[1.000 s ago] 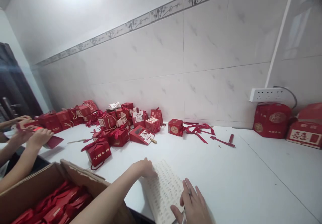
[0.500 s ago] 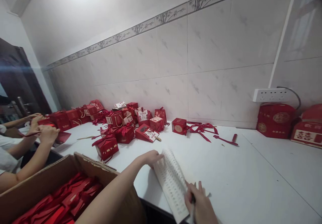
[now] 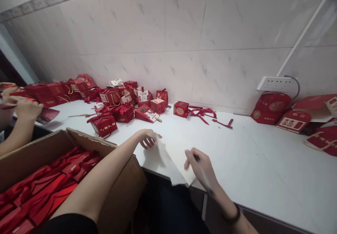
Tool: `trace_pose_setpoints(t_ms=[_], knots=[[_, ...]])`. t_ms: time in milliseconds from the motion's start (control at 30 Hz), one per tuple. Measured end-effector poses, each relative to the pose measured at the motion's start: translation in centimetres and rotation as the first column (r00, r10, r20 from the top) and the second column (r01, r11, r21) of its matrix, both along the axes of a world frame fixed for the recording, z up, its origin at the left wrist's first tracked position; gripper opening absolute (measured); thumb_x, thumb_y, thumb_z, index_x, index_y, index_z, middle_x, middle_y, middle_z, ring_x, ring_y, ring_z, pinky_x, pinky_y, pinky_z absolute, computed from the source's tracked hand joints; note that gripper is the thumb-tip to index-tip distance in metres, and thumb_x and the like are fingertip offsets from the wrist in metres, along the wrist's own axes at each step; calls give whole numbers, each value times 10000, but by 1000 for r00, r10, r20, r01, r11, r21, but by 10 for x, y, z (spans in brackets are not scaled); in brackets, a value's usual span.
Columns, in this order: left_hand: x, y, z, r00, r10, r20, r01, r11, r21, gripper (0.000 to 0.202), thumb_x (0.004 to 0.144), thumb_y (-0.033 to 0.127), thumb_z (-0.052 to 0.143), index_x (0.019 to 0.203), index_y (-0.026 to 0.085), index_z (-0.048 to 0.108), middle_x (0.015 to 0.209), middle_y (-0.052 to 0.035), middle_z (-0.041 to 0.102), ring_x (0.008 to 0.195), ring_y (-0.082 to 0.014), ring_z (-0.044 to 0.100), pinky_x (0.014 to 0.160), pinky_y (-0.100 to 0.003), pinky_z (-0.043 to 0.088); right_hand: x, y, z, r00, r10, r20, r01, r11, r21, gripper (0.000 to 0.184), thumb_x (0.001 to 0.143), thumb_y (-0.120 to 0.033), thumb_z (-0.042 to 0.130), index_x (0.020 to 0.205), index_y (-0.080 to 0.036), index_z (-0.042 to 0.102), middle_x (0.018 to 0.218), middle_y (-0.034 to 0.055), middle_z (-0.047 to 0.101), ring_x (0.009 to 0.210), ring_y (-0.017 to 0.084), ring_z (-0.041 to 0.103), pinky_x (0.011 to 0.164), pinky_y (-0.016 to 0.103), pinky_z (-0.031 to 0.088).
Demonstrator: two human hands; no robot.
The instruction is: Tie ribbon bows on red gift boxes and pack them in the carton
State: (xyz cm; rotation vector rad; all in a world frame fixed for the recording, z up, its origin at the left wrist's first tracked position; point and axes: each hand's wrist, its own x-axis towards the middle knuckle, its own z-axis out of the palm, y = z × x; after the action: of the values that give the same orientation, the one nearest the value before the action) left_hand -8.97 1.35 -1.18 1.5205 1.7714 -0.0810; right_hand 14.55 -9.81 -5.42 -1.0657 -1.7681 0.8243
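Note:
Under my two hands lies a paper notebook [image 3: 177, 153] at the table's front edge, a blank page facing up and a loose leaf lifted and curled on its left side. My left hand [image 3: 146, 137] grips that leaf near its upper corner, thumb over the paper and fingers curled. In my right hand [image 3: 203, 164] is a pen [image 3: 204, 175], blurred, its rear end slanting back over the wrist. The right fingers are above the right part of the page; whether they touch it I cannot tell.
Left of me stands an open cardboard box [image 3: 131, 178] full of red packets [image 3: 63, 178]. Red gift boxes [image 3: 123, 113] and ribbons [image 3: 202, 113] line the white table [image 3: 250, 156] by the wall. More red boxes [image 3: 271, 107] stand right, below a power strip [image 3: 277, 84]. A co-worker's hands [image 3: 26, 106] work at far left.
The written page has given way to a blank one, with a leaf lifted on the left. My right hand with the pen is farther up the page. The view has tilted down and shifted right.

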Motion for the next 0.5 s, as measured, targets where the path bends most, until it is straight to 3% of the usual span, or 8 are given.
trace_pose_setpoints(t_ms=[33,100,233,300,400,500], knots=[[2,-2,0,999,-27,26,28,998,-57,339,703,420,526,818,110,599,834,-147,658,705,-221,644,595,-335,536,1,13,0,994,-68,91,68,998,9,273,870,-321,452,634,-187,484,603,16,600,543,152,552,573,265,442],[7,-6,2,993,-91,69,98,990,-105,347,669,397,565,853,109,622,887,-142,660,771,-231,643,645,-330,534,-2,32,-5,964,-35,263,27,999,33,75,805,-225,521,757,-171,538,771,50,620,718,185,578,658,283,437],[13,-8,6,981,-189,47,190,982,-5,496,594,365,625,1038,146,605,1076,-124,617,973,-281,586,812,-383,483,-15,41,-26,894,54,445,-77,997,33,97,803,-229,548,881,-174,532,898,64,591,890,218,547,798,332,404],[15,-6,8,975,-218,32,216,974,62,584,555,326,644,1108,152,570,1163,-123,574,1048,-294,544,892,-392,434,-21,39,-32,884,50,464,-70,997,27,171,806,-294,567,916,-175,512,958,71,582,952,235,532,913,393,337],[16,-2,9,963,-260,74,247,957,154,624,576,308,617,1173,158,517,1270,-103,503,1138,-247,489,960,-310,379,-25,40,-35,905,-12,425,14,1000,-3,336,774,-368,600,1014,-178,460,1063,92,558,1048,267,499,998,457,237],[15,-2,12,915,-216,340,153,967,204,641,611,342,591,1216,170,469,1291,-90,488,1143,-242,490,930,-296,404,-24,46,-30,959,-50,278,78,993,-92,369,728,-354,635,976,-197,411,1200,130,493,1120,283,457,949,423,321]])
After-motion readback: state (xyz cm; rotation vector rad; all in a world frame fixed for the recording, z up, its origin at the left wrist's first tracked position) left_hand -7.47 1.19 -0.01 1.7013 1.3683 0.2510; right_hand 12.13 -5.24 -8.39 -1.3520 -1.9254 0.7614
